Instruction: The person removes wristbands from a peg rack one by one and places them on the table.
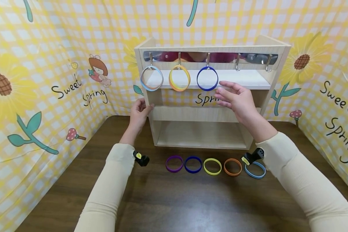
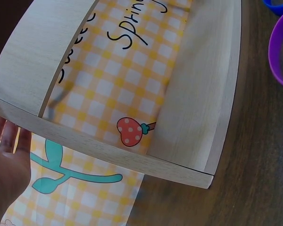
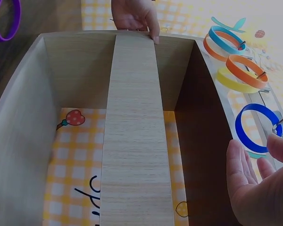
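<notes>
My left hand (image 1: 139, 112) holds the left side panel of a wooden shelf unit (image 1: 191, 113), thumb over its front edge and fingers on the outer face. A dark blue wristband (image 1: 206, 90) hangs from the third hook on the metal strip. Just right of that band is my right hand (image 1: 239, 101), its fingers extended and loosely spread. In the right wrist view its thumb is close to the hook of the blue band (image 3: 240, 132). Light blue and orange bands (image 1: 141, 79) hang from the first hook, orange and yellow ones (image 1: 189, 77) from the second.
Two further hooks (image 1: 237, 61) are at the strip's right. On the brown table (image 1: 174, 203), before the shelf, lie purple (image 1: 174, 171), dark blue (image 1: 193, 172), yellow (image 1: 212, 174), orange (image 1: 233, 175) and light blue (image 1: 255, 177) bands in a row. Patterned yellow cloth (image 1: 90, 38) surrounds the table.
</notes>
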The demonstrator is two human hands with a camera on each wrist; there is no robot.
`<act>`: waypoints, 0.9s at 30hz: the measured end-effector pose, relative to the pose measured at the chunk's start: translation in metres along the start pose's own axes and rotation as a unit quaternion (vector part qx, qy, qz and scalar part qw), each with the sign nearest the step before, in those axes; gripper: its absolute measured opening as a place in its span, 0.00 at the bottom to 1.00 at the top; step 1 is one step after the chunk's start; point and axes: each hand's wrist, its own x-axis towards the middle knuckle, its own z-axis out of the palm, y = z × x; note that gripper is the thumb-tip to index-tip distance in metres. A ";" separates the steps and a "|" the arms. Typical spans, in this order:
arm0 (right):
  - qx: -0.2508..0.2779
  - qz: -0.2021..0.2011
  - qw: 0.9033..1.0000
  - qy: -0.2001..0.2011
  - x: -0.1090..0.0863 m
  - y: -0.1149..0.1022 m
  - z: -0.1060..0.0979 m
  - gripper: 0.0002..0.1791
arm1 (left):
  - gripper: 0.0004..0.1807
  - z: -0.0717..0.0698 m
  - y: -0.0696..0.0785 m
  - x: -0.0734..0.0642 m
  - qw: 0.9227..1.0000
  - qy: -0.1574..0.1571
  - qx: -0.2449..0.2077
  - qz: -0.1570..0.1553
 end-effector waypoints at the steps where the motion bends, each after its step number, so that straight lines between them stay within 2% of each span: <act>1: 0.001 0.001 1.000 -0.001 0.001 0.000 0.001 0.24 | 0.23 0.000 0.000 0.000 1.000 0.000 0.001 -0.001; 13: -0.027 0.015 0.999 0.007 0.007 -0.003 0.014 0.27 | 0.22 0.000 0.000 -0.001 1.000 0.001 0.000 0.006; 27: -0.020 0.015 0.999 0.030 0.007 -0.003 0.025 0.13 | 0.23 -0.001 -0.001 -0.001 1.000 0.000 -0.005 0.007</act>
